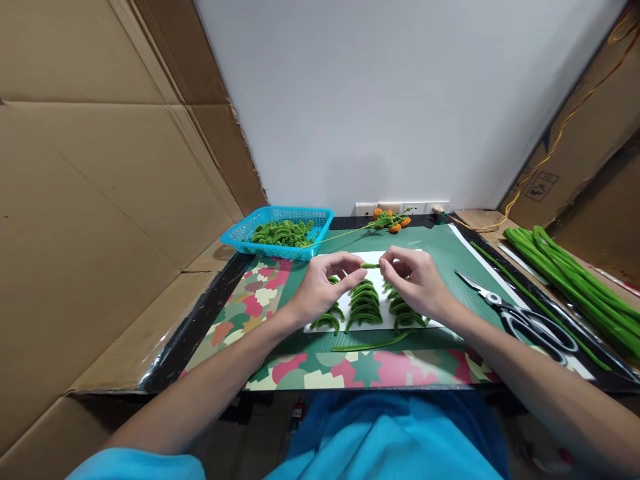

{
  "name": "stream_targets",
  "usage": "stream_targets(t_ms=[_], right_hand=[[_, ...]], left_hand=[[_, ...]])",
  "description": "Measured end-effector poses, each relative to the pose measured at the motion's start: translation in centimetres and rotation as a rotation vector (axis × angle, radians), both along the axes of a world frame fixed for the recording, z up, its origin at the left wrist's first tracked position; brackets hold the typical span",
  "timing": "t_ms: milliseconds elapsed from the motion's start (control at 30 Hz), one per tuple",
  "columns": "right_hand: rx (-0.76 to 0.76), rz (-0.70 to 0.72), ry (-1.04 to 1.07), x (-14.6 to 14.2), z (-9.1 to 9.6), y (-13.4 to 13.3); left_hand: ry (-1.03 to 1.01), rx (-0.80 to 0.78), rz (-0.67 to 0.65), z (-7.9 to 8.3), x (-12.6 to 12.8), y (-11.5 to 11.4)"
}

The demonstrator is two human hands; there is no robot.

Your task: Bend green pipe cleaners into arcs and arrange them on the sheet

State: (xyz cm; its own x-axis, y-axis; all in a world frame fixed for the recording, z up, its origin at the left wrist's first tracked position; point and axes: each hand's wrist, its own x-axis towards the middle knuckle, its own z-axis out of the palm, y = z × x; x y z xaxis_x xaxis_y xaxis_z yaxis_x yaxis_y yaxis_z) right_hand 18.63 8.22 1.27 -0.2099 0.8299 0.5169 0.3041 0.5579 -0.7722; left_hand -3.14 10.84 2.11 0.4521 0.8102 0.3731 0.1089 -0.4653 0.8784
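Between my two hands is a short piece of green pipe cleaner [370,266], held level above a white sheet [373,258]. The fingertips of my left hand [327,283] pinch its left end. Those of my right hand [413,280] close on its right end. Below them on the sheet lie curved green pipe cleaner pieces [364,303] in three columns; my hands partly cover the outer two. Nearer to me a longer green pipe cleaner strip [373,346] rests on the green mat [295,337].
At the back left stands a blue plastic basket [280,251] with many green pieces. An orange-flowered stem [393,220] lies near the wall sockets [415,209]. Scissors [515,313] rest on the right beside long green pipe cleaners [575,280]. Cardboard [95,167] walls the left side.
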Motion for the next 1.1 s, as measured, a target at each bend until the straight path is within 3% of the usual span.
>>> stream_targets(t_ms=[267,733,1100], right_hand=[[-0.002,0.011,-0.113,-0.4,-0.3,0.0],[-0.112,0.042,-0.047,-0.8,-0.4,-0.2],[-0.106,-0.092,0.079,-1.3,-0.9,-0.5]], left_hand=[[0.03,0.011,0.051,-0.2,0.3,0.1],[0.063,0.012,0.078,-0.1,0.5,-0.3],[0.034,-0.053,0.027,-0.4,0.8,-0.9]])
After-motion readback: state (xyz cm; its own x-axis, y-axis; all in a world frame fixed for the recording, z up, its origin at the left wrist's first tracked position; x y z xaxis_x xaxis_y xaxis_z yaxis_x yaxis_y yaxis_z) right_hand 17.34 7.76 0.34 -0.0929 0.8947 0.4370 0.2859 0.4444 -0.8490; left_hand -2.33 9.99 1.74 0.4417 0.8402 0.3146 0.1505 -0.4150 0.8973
